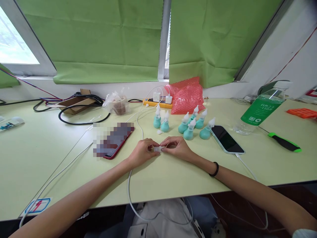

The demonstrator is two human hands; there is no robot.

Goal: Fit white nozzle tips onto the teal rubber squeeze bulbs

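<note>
Both hands meet over the table, pinching a small translucent white nozzle piece (157, 149) between their fingertips. My left hand (143, 151) grips its left end, and my right hand (177, 148) its right end. Fingers cover much of the piece, so its full shape is hidden. Beyond the hands stand several teal squeeze bulbs with clear pointed tips: a pair (165, 123) behind the fingertips and a cluster (188, 130) further right. A small white cap-like piece (160, 132) lies just past the fingers.
A red-cased phone (116, 145) lies left, a charging phone (228, 140) right. A bottle (262, 109) leans near a screwdriver (284, 142). Pink bubble wrap (187, 96), a yellow power strip (161, 103) and a cardboard box (76, 105) sit behind. A white cable (129, 188) runs beneath my left forearm.
</note>
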